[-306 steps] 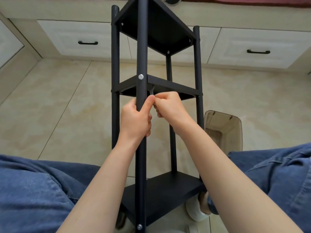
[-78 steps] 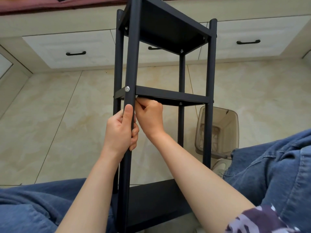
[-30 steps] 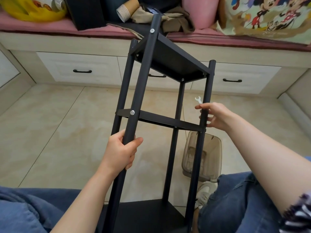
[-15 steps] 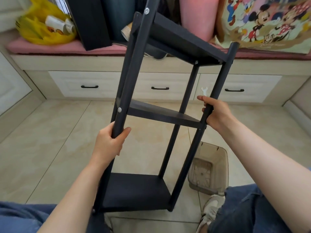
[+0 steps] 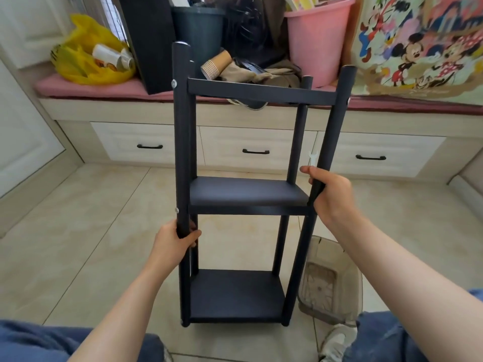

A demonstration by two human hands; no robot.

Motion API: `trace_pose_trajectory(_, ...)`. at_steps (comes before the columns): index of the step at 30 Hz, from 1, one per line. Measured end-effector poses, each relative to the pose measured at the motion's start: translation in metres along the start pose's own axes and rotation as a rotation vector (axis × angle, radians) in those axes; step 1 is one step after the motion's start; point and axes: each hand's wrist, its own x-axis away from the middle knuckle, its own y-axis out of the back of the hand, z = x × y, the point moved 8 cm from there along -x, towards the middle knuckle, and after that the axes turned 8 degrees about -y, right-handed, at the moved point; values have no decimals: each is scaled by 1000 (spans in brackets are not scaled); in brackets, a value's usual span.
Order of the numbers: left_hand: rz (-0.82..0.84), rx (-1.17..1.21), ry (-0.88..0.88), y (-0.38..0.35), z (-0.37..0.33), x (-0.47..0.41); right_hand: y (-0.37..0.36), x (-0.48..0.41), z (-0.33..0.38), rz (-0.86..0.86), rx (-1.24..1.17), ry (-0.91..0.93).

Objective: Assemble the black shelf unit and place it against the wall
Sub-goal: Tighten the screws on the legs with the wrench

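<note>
Shelf [image 5: 248,194] looks built; we lift it level next
Left hand [image 5: 172,241], right hand [image 5: 329,194] curl round posts [image 5: 183,152], wrench [image 5: 312,158] above right fingers

This is a room in a home, most likely a bedroom or living room. Across the upper half of the frame runs a built-in seat [image 5: 117,108] with three cream drawers [image 5: 235,142] and black handles, topped by a pink pad [image 5: 86,86]. Household clutter sits on it: a yellow bag [image 5: 83,64] at upper left, a paper cup [image 5: 215,65] lying on its side, a dark bin [image 5: 198,30] and a pink bucket [image 5: 313,43] at top centre. A cartoon-mouse print cloth [image 5: 418,48] fills the upper right. White panelled doors [image 5: 26,126] stand at left. The floor [image 5: 91,231] is glossy beige tile, and a clear bin [image 5: 329,280] stands on it at lower right.
</note>
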Motion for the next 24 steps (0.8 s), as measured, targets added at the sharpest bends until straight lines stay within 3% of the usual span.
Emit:
trace_pose_trajectory(6, 49, 7, 72, 2, 0, -10, -15, 1, -3, -7, 11, 32)
trace_pose_trajectory(12, -70, -21, 76, 22, -10, -19, -19, 4, -6, -51, 13, 33)
trace_pose_trajectory(18, -70, 276, -78, 37, -62, -39, -18, 8, -6, -35, 29, 41)
trace_pose_trajectory(24, -194, 405, -160, 63, -98, -67, -14, 12, -2, 40, 59, 72)
